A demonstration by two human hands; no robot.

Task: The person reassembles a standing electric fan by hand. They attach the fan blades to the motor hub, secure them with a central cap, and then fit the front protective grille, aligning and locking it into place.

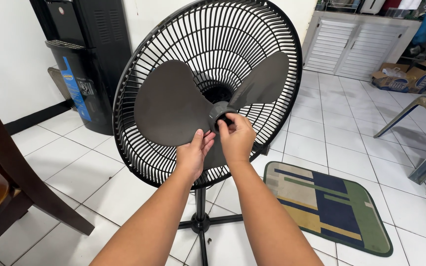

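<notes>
A black stand fan faces me with its front cover off. Its round rear guard (144,74) is bare, and a grey three-bladed propeller (171,106) sits at its middle. My right hand (236,139) pinches the round grey hub (220,111) of the propeller with fingers and thumb. My left hand (192,153) grips the lower blade just below the hub, thumb on its front face. The lower blade is mostly hidden behind my hands. The fan's pole and cross-shaped base (201,224) stand on the tiled floor between my forearms.
A dark wooden chair (6,187) stands at the left. A black water dispenser (87,64) is behind the fan. A striped mat (329,207) lies on the white tiles at right, with metal chair legs (420,133), cardboard boxes (403,79) and a white louvred cabinet (356,44) beyond.
</notes>
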